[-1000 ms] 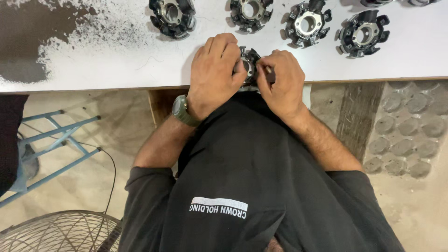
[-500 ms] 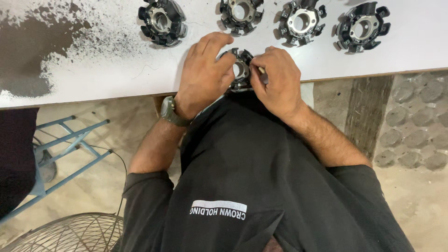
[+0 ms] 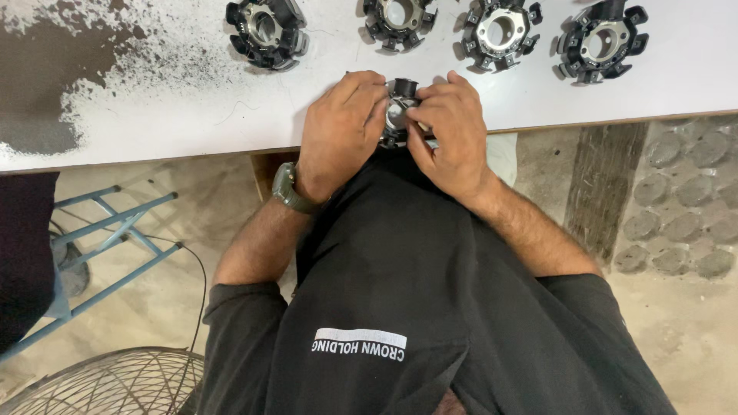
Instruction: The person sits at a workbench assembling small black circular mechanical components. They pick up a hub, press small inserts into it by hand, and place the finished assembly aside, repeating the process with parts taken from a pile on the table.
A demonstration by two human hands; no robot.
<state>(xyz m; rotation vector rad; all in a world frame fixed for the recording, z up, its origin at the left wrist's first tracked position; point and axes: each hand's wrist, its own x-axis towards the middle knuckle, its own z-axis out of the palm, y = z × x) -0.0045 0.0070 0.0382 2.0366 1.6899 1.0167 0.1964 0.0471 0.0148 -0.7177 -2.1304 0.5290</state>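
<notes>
Both forearms are extended forward, converging. Left hand (image 3: 338, 127) is cupped, knuckles up, fingers curled in. Right hand (image 3: 450, 127) is mirrored opposite, fingertips meeting the left's. Grip appears pinched; thumbs are hidden. Left wrist is slightly bent.

Shiny grey metal and matt black plastic are seen on the round part (image 3: 400, 115). The tabletop (image 3: 192, 100) is smooth and white, worn rough and dark at one corner.
</notes>
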